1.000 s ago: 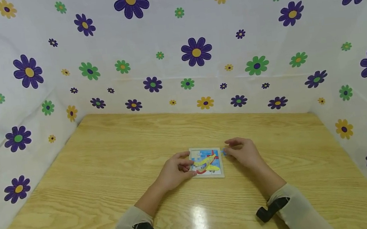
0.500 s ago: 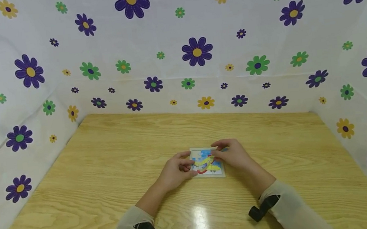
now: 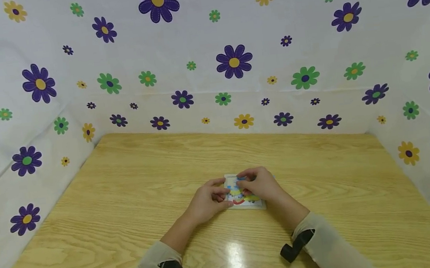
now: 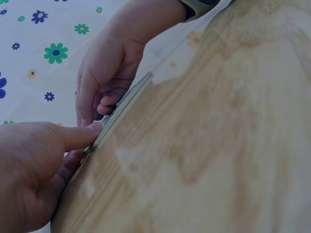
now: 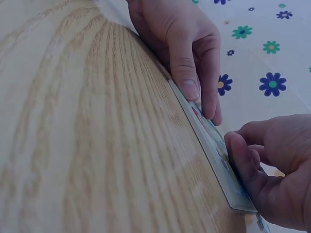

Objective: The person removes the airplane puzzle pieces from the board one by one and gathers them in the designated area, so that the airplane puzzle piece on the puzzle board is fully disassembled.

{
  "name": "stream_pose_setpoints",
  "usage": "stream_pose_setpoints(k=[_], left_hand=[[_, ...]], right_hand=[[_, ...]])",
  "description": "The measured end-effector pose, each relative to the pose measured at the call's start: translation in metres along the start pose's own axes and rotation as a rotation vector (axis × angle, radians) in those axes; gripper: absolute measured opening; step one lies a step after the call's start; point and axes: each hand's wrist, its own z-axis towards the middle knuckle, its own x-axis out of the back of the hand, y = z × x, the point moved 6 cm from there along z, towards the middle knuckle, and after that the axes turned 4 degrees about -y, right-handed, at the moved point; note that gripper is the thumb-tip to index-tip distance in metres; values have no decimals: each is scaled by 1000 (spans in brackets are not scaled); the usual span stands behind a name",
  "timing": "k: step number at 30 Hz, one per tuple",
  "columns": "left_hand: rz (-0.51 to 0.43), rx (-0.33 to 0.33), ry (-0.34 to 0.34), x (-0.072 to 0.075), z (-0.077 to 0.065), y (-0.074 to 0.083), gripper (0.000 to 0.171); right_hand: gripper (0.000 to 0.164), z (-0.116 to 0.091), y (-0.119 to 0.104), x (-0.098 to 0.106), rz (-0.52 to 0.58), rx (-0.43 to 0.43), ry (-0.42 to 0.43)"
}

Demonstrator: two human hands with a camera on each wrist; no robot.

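Observation:
A small jigsaw puzzle board (image 3: 246, 206) with a pale frame and a yellow-and-red airplane picture lies flat on the table. My left hand (image 3: 203, 203) holds its left side, thumb at the near corner and fingers toward the far corner. The left wrist view shows the left thumb (image 4: 82, 137) pressed on the board's edge. Over the upper part of the picture, my right hand (image 3: 260, 184) pinches with thumb and index finger. A bit of blue puzzle piece (image 3: 240, 179) shows at those fingertips, mostly hidden. In the right wrist view the right hand (image 5: 277, 165) bends over the board.
Just past the board's right side, partly behind the right hand, a small blue piece (image 3: 274, 175) lies on the table. The wood-grain table (image 3: 144, 172) is enclosed by white flower-print cloth (image 3: 201, 78) at the back and sides.
My right hand has moved left, from beside the board's right edge to over the picture, and now covers part of it. The left hand stays at the board's left side.

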Motion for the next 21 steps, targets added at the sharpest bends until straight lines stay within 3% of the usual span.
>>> stream_pose_setpoints(k=[9,21], left_hand=[[7,-6,5,1,2,3,35],[-4,-12,6,-1,0,3,35]], right_hand=[[23,1,-6,1,-230,100,-5],[17,-7,-15,0,-352,178,73]])
